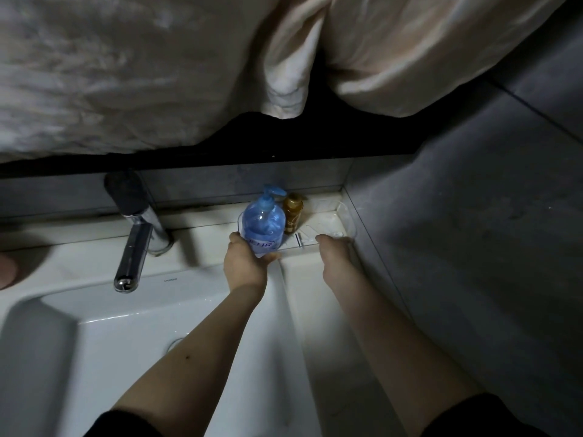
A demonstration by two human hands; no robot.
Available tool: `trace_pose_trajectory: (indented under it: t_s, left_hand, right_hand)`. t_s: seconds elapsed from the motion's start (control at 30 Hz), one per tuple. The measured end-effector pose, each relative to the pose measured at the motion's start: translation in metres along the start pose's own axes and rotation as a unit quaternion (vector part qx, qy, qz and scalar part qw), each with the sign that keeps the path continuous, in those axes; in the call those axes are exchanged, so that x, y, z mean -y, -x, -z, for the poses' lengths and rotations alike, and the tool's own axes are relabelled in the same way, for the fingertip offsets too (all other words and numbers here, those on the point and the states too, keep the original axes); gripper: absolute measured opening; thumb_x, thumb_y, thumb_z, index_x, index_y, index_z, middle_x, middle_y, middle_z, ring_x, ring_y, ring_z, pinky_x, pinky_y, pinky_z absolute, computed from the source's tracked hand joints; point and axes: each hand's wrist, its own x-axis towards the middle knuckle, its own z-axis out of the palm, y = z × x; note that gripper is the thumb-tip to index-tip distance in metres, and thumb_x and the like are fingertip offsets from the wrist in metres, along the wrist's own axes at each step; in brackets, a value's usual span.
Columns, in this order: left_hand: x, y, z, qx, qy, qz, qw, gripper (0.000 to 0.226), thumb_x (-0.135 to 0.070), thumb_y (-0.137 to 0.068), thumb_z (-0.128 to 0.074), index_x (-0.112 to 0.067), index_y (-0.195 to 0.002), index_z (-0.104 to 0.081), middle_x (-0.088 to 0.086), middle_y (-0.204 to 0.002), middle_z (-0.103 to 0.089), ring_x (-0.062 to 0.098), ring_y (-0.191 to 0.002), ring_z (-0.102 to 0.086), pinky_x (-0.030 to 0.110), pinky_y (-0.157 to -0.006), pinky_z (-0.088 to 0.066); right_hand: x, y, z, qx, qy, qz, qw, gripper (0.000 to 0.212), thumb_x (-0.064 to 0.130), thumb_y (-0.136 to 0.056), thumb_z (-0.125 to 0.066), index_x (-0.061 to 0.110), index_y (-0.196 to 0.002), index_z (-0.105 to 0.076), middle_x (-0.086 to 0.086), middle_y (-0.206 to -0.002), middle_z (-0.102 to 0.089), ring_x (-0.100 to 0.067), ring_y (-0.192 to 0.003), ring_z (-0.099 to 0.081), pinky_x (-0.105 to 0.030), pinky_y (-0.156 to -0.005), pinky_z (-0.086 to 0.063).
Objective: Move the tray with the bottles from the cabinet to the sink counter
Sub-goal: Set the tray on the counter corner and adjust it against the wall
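A clear plastic tray [345, 217] rests on the white sink counter in the back right corner, against the grey wall. A blue pump bottle [263, 223] stands in its left part, and a small amber bottle [292, 214] stands just right of it. My left hand [244, 261] grips the tray's near left edge, with fingers against the blue bottle's base. My right hand [334, 252] holds the near right edge of the tray. Both forearms reach forward over the counter.
A chrome faucet [135, 234] stands left of the tray, over the white basin [142, 342]. Pale towels [157, 67] hang overhead at the top. A grey tiled wall [473, 247] bounds the right side. A black ledge runs behind the counter.
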Motion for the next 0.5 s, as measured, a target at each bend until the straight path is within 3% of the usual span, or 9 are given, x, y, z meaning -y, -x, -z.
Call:
trace_pose_trajectory:
  t_s: [0.07, 0.17, 0.23, 0.33, 0.43, 0.5]
  left_hand:
    - [0.001, 0.0, 0.0, 0.004, 0.001, 0.0, 1.0, 0.053, -0.022, -0.063, -0.083, -0.017, -0.091, -0.038, 0.012, -0.104, -0.066, 0.021, -0.081, -0.055, 0.029, -0.067, -0.046]
    - [0.0, 0.001, 0.0, 0.005, -0.003, -0.001, 1.0, 0.054, -0.024, -0.063, -0.083, -0.016, -0.092, -0.039, 0.013, -0.106, -0.065, 0.027, -0.087, -0.06, 0.032, -0.07, -0.048]
    - [0.0, 0.001, 0.0, 0.003, -0.002, -0.003, 1.0, 0.053, -0.023, -0.063, -0.083, -0.016, -0.091, -0.038, 0.013, -0.105, -0.065, 0.023, -0.082, -0.056, 0.03, -0.068, -0.047]
    - [-0.001, 0.001, 0.0, 0.006, -0.001, -0.002, 1.0, 0.052, -0.022, -0.064, -0.083, -0.015, -0.091, -0.038, 0.013, -0.106, -0.065, 0.023, -0.082, -0.056, 0.029, -0.066, -0.045]
    - [-0.003, 0.001, 0.0, 0.007, -0.01, -0.002, 1.0, 0.052, -0.021, -0.065, -0.082, -0.011, -0.096, -0.042, 0.014, -0.108, -0.064, 0.028, -0.089, -0.06, 0.03, -0.068, -0.045]
    - [-0.004, 0.001, 0.001, 0.012, -0.005, 0.0, 1.0, 0.051, -0.019, -0.066, -0.082, -0.013, -0.094, -0.04, 0.013, -0.109, -0.063, 0.022, -0.083, -0.054, 0.029, -0.067, -0.045]
  right_hand:
    - [-0.001, -0.001, 0.002, -0.021, 0.006, -0.004, 1.0, 0.063, 0.018, -0.092, -0.052, -0.001, -0.145, -0.022, -0.016, -0.147, -0.04, -0.031, -0.13, -0.043, -0.037, -0.106, -0.036]
    - [-0.005, -0.004, 0.003, -0.001, -0.003, 0.01, 1.0, 0.064, 0.019, -0.089, -0.057, -0.001, -0.143, -0.028, -0.012, -0.125, -0.054, -0.026, -0.108, -0.055, -0.029, -0.084, -0.041]
    - [-0.007, -0.005, 0.006, 0.007, -0.019, 0.003, 1.0, 0.057, 0.018, -0.09, -0.055, -0.002, -0.139, -0.034, -0.011, -0.104, -0.049, -0.021, -0.087, -0.051, -0.025, -0.073, -0.037]
    - [-0.008, 0.001, 0.012, 0.003, -0.032, 0.007, 0.999, 0.049, 0.015, -0.088, -0.056, -0.003, -0.131, -0.043, -0.012, -0.099, -0.05, -0.021, -0.084, -0.05, -0.024, -0.066, -0.039]
    - [-0.004, 0.012, 0.018, 0.02, -0.057, 0.056, 0.997, 0.014, 0.009, -0.088, -0.052, 0.009, -0.101, -0.056, -0.006, -0.087, -0.048, -0.015, -0.068, -0.044, -0.025, -0.057, -0.036]
    - [0.005, 0.028, 0.023, 0.032, -0.072, 0.116, 0.99, 0.015, 0.005, -0.088, -0.05, 0.017, -0.085, -0.058, 0.0, -0.08, -0.048, -0.013, -0.069, -0.047, -0.028, -0.063, -0.045]
